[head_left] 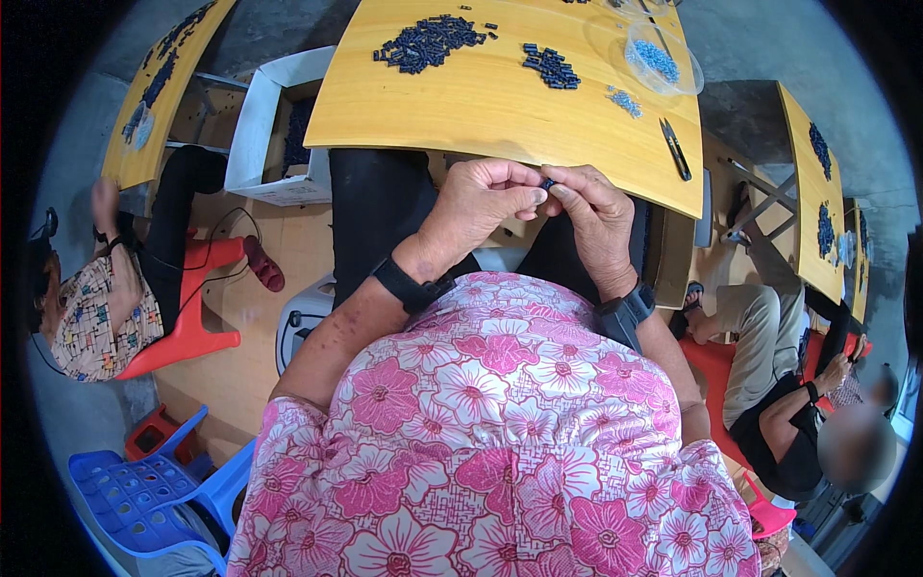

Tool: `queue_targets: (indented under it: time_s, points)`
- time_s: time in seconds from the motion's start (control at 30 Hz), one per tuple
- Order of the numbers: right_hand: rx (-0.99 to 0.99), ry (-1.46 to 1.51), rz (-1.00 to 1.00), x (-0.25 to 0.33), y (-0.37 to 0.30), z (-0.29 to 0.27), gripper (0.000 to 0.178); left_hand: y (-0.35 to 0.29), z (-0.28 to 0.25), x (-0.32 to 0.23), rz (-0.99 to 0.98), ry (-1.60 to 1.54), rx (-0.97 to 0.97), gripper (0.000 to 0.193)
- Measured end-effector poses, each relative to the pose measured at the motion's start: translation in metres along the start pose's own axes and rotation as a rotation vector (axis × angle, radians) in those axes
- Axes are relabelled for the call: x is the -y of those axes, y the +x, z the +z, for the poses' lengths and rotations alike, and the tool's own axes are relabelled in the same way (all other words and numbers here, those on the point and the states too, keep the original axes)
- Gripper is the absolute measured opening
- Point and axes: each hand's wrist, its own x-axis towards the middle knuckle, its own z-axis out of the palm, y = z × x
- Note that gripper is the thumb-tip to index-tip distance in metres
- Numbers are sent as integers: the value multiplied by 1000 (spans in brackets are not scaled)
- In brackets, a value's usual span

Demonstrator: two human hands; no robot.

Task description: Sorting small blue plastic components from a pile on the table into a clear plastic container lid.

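Note:
Just off the near edge of the yellow table (577, 139), my left hand (481, 202) and my right hand (598, 212) meet at their fingertips. Both pinch a small dark-blue piece (546, 184), mostly covered by the fingers. A large heap of small dark tube-shaped pieces (428, 43) lies at the table's far left. A smaller group of dark pieces (551, 67) sits nearer the middle. To the right, tiny light-blue pieces (625, 102) lie loose beside a clear plastic tub (685, 85) holding more of them. Black-handled snips (675, 149) rest near the right edge.
An open white box (252, 144) with dark pieces inside stands left of the table. People sit at neighbouring tables on the left (173, 87) and right (806, 183), with dark pieces on both. A blue plastic chair (135, 495) stands at the lower left.

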Motion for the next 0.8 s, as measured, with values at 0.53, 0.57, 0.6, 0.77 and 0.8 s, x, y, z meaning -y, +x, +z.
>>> queue_targets:
  time_s: [0.53,0.57,0.6,0.77,0.8]
  points:
    - [-51,-59,-59,-1,-2,7,29,0,-2,3,-168,-149,-13,20]
    - [-52,-42,-4,0,-1,6,27,0,-2,3,-169,-151,-14,20]
    - [-54,-25,51,0,-1,6,26,1,-2,3,-178,-152,-30,20]
    - [-36,77,82,-6,5,1,22,7,-4,1,-182,-142,-40,20]
    - [-24,90,80,-7,8,1,22,7,-6,-1,-176,-94,-20,19]
